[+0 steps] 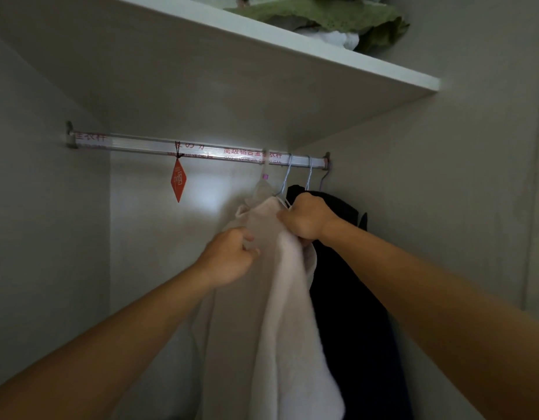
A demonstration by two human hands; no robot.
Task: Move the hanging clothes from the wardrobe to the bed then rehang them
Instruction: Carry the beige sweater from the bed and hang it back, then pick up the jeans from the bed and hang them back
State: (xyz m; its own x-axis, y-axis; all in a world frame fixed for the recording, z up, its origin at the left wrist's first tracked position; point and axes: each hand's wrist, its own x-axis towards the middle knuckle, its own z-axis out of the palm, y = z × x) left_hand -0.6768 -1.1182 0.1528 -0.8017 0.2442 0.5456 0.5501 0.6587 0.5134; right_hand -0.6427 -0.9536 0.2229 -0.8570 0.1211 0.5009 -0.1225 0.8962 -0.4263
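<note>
Left hand [232,256] pinches the white garment [280,298]; right hand [306,219] holds a closed grip on its top edge. The rail [141,145] is bare leftward; a dark garment [347,283] hangs just right.

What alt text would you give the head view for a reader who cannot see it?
Both hands grip a white garment hanging on the wardrobe rail: left hand low, right hand near its hanger. A dark garment hangs to the right; a red tag dangles from the rail.
</note>
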